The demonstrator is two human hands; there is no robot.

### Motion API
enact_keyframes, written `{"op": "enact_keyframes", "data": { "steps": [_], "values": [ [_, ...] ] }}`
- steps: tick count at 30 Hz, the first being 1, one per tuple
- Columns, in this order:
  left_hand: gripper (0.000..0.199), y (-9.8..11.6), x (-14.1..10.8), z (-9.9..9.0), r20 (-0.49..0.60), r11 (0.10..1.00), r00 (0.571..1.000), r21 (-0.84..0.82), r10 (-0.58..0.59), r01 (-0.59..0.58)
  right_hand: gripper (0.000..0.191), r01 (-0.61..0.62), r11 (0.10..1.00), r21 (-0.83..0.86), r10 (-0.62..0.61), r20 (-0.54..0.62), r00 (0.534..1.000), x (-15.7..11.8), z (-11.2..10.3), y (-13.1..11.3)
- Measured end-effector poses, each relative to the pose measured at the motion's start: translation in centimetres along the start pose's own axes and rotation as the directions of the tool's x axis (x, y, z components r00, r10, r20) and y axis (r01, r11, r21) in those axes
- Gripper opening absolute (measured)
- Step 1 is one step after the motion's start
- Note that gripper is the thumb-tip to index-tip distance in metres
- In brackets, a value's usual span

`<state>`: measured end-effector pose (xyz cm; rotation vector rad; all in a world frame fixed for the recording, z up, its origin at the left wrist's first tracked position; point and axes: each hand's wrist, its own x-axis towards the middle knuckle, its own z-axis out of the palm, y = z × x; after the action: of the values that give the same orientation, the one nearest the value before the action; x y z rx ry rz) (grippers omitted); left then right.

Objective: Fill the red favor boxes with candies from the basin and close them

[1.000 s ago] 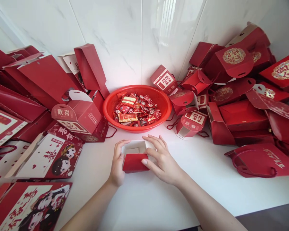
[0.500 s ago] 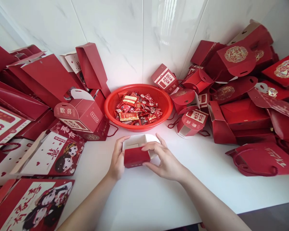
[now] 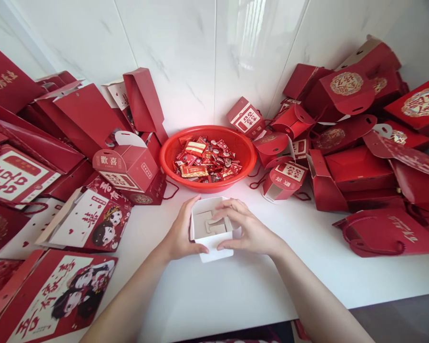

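Observation:
Above the white table, a small cardboard gift box (image 3: 211, 227) stands open at the top, its white inside turned toward me and a white flap hanging down at the front. My left hand (image 3: 182, 233) grips the box's left side, thumb at the front. On the right side, my right hand (image 3: 245, 228) holds the box between thumb and fingers, with fingertips reaching over the opening. Interlocking tabs show at the box's bottom. Just behind the box sits a red plastic basket (image 3: 166, 164) of wrapped candies (image 3: 207, 157).
Red gift boxes and bags crowd the left, among them a lidded box (image 3: 128, 166) and a bag with cartoon figures (image 3: 75, 295). More red boxes (image 3: 364, 166) pile up at the right, with a corded bag (image 3: 389, 232) near the front. A tiled wall (image 3: 186, 57) rises behind.
The gift box has tilted so its inside faces me more. Its red front panel has given way to a white flap folded down at the front. Both hands stay on it.

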<state>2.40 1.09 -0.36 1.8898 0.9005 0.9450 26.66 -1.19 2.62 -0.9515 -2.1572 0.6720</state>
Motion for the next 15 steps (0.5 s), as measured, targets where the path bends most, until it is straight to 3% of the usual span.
{"op": "enact_keyframes", "data": {
  "steps": [3,7,9,12,15],
  "values": [
    [0.121,0.3,-0.2,0.3,0.092,0.986,0.996,0.165,-0.013,-0.002,0.085,-0.048,0.988,-0.145,0.051,0.016,0.999,-0.2,0.2,0.5],
    [0.111,0.4,-0.3,1.6,0.088,0.998,0.996,0.059,-0.008,0.003,0.103,-0.126,0.974,-0.188,0.135,0.036,0.99,-0.6,0.2,0.7],
    [0.117,0.2,0.0,2.3,0.076,1.0,0.997,-0.015,0.005,-0.003,0.102,-0.129,0.978,-0.165,0.142,0.074,0.987,-0.8,-0.2,0.7],
    [0.122,0.1,0.9,2.8,0.026,0.999,1.0,-0.044,0.008,-0.007,0.086,-0.126,0.977,-0.171,0.147,0.118,0.982,-1.2,-1.1,0.3],
    [0.111,0.4,2.2,2.9,0.02,0.999,1.0,-0.03,0.023,-0.022,0.08,-0.126,0.964,-0.234,0.161,0.138,0.977,-1.2,-3.0,-0.2]
  ]
}}
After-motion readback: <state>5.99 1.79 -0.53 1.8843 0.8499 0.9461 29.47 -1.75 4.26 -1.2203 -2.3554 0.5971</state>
